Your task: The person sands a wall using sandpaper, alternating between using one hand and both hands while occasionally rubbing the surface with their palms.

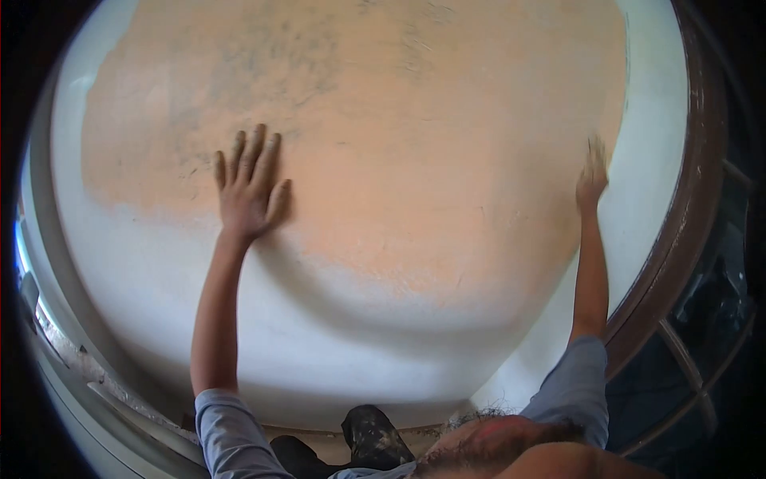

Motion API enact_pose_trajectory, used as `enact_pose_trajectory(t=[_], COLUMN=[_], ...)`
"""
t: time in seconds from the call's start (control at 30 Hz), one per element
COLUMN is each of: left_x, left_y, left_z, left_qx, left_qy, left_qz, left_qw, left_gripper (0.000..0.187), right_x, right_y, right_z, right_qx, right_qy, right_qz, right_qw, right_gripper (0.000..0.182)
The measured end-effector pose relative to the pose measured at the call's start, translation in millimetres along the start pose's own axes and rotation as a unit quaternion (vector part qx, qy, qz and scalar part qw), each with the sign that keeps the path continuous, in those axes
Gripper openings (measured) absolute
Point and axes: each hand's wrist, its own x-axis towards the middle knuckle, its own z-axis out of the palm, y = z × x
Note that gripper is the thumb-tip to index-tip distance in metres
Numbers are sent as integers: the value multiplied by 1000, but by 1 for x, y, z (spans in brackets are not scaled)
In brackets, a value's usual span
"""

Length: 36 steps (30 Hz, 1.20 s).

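Observation:
My left hand (251, 188) lies palm toward the wall, fingers spread, over the lower left part of a peach-coloured patch (383, 176). It holds nothing, and its fingertips look dusted with something pale. My right hand (592, 180) is up at the right edge of the same patch, by the white strip of wall (650, 160). Its fingers point upward and are a little blurred, with no tool showing in them. Dark smudges and small rough marks dot the patch above my left hand. White wall surface (359, 311) borders the patch below.
A brown frame (706, 144) curves down the right side, with dark glass panes and bars (678, 351) beyond it. Pale ledges (120, 415) run along the lower left. Below are my paint-spotted dark trousers (375, 439) and part of a person's head (495, 447).

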Motion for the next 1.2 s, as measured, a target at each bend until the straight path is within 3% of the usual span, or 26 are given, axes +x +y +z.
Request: enact_pose_trajectory(t=[0.07,0.13,0.17,0.23,0.3,0.37,0.43,0.53,0.67,0.7,0.73,0.8,0.9,0.97,1.03,1.1,1.13,1.2], left_x=[1,1,0,-2,-4,-6,-10,-17,-22,-22,-21,-22,-23,-23,-24,-24,-25,-27], left_y=[3,2,1,-1,-2,-3,1,8,10,10,9,9,8,9,8,9,10,11], left_z=[-6,-7,-7,-6,-5,-5,-5,-4,-4,-4,-4,-4,-3,0,3,3,3,3], left_qx=[-16,-20,-27,-33,-46,-37,-37,-40,-48,-49,-49,-54,-51,-46,-35,-40,-43,-41], left_qy=[-12,-12,-17,-19,-25,-24,-30,-34,-38,-43,-47,-38,-41,-41,-29,-25,-18,-20], left_qz=[-16,-30,-33,-39,-33,-36,-37,-58,-61,-63,-69,-61,-51,-53,-53,-56,-55,-56], left_qw=[1000,999,999,999,998,998,998,997,996,996,995,996,997,997,998,997,997,997], left_gripper=[62,62,63,63,62,62,63,64,64,65,65,64,63,62,61,61,61,61], right_x=[-91,-175,-166,-161,-115,-29,45,67,-34,-83,-119,-160,-103,-26,66,149,168,164], right_y=[-17,-30,-37,-53,-7,-8,-31,-31,-115,-137,-163,-218,-204,-178,-145,-155,-156,-153], right_z=[-5,-21,-24,-23,1,17,25,42,46,45,40,17,26,49,82,83,90,111], right_qx=[-67,-107,-105,-2,-83,-82,-17,27,7,38,123,82,74,128,80,48,32,35], right_qy=[-20,-102,-100,-83,-59,-2,9,27,2,-36,-14,-113,-139,-72,14,46,51,53], right_qz=[5,30,16,145,22,-4,154,161,101,80,-1,-70,-60,-28,-18,47,89,62], right_qw=[998,989,989,986,995,997,988,986,995,995,992,988,986,989,997,997,994,996], right_gripper=[45,46,46,43,43,43,42,43,42,43,44,44,48,44,43,41,41,41])
